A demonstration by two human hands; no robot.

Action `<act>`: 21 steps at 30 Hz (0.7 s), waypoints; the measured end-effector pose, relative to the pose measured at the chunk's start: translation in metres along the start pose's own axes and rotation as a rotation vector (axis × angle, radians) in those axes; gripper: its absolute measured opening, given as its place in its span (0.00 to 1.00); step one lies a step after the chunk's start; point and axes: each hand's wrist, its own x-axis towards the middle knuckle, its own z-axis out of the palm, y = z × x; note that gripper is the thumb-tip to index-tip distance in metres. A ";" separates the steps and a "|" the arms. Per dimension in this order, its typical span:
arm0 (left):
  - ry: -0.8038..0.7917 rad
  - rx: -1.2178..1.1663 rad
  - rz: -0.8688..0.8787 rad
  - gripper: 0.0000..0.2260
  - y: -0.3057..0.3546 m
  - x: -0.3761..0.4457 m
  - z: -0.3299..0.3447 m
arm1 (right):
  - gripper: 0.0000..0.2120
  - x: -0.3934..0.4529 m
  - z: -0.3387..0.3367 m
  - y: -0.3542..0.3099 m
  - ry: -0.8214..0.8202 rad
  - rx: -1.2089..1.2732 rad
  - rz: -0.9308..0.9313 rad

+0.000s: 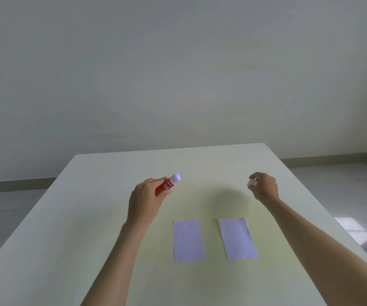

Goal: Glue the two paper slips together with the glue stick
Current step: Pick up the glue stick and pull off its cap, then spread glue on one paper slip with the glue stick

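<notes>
Two pale lilac paper slips lie side by side on the white table (90, 217), the left slip (188, 240) and the right slip (238, 238), a gap between them. My left hand (145, 199) holds a red glue stick (167, 185) above the table beyond the slips, its white tip pointing up and right, uncapped. My right hand (265, 187) is off to the right at the same height, fingers pinched on a small white cap (252, 183). Neither hand touches the slips.
The table's far edge runs just beyond the hands, its right edge close to my right forearm. Behind stands a plain wall with a grey skirting. Pale floor shows on both sides.
</notes>
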 end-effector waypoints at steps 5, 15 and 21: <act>-0.018 -0.042 -0.008 0.12 0.002 -0.002 0.006 | 0.14 -0.010 0.013 0.021 -0.037 -0.125 -0.020; 0.018 -0.277 -0.183 0.07 0.007 -0.004 0.014 | 0.27 -0.019 0.007 0.012 -0.076 -0.302 -0.150; 0.089 -0.519 -0.417 0.03 0.040 0.000 0.017 | 0.28 -0.061 0.005 -0.066 -0.263 0.214 -0.402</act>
